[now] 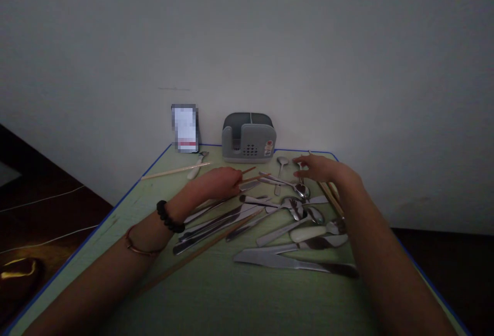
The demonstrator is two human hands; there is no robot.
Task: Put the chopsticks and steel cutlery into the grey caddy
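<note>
Near the middle of the table, my left hand (222,181) is closed on wooden chopsticks (254,177), whose ends stick out to the right past the fingers. My right hand (322,167) reaches over the right side with thumb and fingers apart. Just at those fingertips lies a small metal utensil (301,165), partly covered. A spoon (282,161) rests to its left. Between my arms are spread several metal spoons (315,215), dark-looking knives (200,228) and a large table knife (278,260). A white-handled utensil (309,233) lies among them. One long chopstick (204,247) slants across the table.
Against the wall stands a grey divided cutlery holder (250,143) with holes in its front. A phone (186,129) leans on the wall to its left. A pale chopstick (173,171) and a white-handled spoon (196,167) lie at back left. Blue edging (127,194) borders the green table.
</note>
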